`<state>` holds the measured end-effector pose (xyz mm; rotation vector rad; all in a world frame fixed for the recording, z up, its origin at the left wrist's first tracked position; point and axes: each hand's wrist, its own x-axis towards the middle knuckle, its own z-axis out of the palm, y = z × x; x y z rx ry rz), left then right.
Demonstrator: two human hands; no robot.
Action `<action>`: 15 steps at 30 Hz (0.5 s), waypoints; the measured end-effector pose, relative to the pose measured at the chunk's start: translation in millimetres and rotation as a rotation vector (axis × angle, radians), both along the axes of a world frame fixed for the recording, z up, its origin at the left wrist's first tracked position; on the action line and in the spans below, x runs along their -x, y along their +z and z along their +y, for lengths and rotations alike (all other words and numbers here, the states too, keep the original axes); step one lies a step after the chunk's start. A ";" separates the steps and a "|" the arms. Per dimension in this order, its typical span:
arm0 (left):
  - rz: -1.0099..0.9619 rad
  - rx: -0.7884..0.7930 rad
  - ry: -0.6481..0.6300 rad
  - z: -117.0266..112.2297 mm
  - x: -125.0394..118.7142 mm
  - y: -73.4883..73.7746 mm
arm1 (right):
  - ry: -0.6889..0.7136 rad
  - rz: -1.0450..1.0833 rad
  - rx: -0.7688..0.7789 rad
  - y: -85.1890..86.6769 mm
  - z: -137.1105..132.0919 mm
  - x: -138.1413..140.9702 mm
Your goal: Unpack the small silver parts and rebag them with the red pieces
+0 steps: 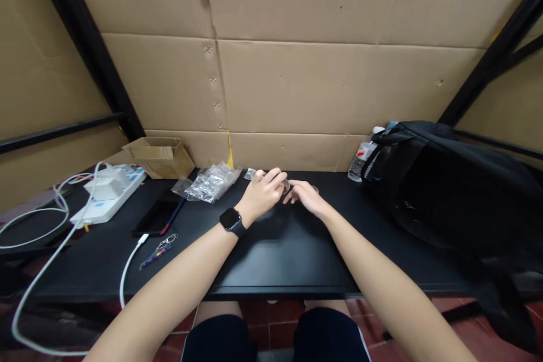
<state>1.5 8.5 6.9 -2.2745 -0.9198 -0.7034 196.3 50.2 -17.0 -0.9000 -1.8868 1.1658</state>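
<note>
My left hand (266, 191), with a black watch (231, 220) on its wrist, is held above the middle of the black table. Its fingers are curled round a small, round, see-through thing (287, 186), perhaps a roll of clear tape; most of it is hidden by the fingers. My right hand (307, 198) is close by on the right. Its index finger reaches to the edge of the round thing, and its fingers are apart. Just behind the right hand, the rim of another small thing (315, 189) shows, too covered to name.
Left of my hands lie crumpled clear plastic bags (214, 182), a phone (159, 212) with a white cable, a pen (173, 216) and a keychain (159, 251). Farther left are a paper bag (167, 161) and a power strip (112, 198). A water bottle (360, 161) and black backpack (449, 198) stand right.
</note>
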 end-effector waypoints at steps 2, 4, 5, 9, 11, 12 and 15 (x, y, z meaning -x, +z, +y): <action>0.040 -0.004 -0.001 1.1 -3.2 -4.1 | -0.025 -0.050 -0.065 0.5 1.6 -3.3; 0.058 -0.009 -0.004 1.8 -5.3 -7.9 | -0.052 -0.066 -0.104 -0.6 3.8 -5.8; 0.058 -0.012 -0.006 2.0 -5.7 -9.3 | -0.063 -0.069 -0.114 -1.7 5.0 -6.8; 0.011 -0.012 -0.015 2.7 -3.9 -10.8 | -0.108 -0.102 -0.141 -5.5 8.3 -7.9; -0.012 -0.002 -0.016 3.3 -2.5 -10.3 | -0.115 -0.102 -0.140 -5.3 7.6 -6.9; -0.020 0.006 -0.014 3.7 -1.9 -10.2 | -0.110 -0.094 -0.133 -4.8 6.9 -6.0; -0.037 0.034 -0.014 5.3 -1.0 -11.1 | -0.077 -0.065 -0.087 -3.8 4.6 -2.7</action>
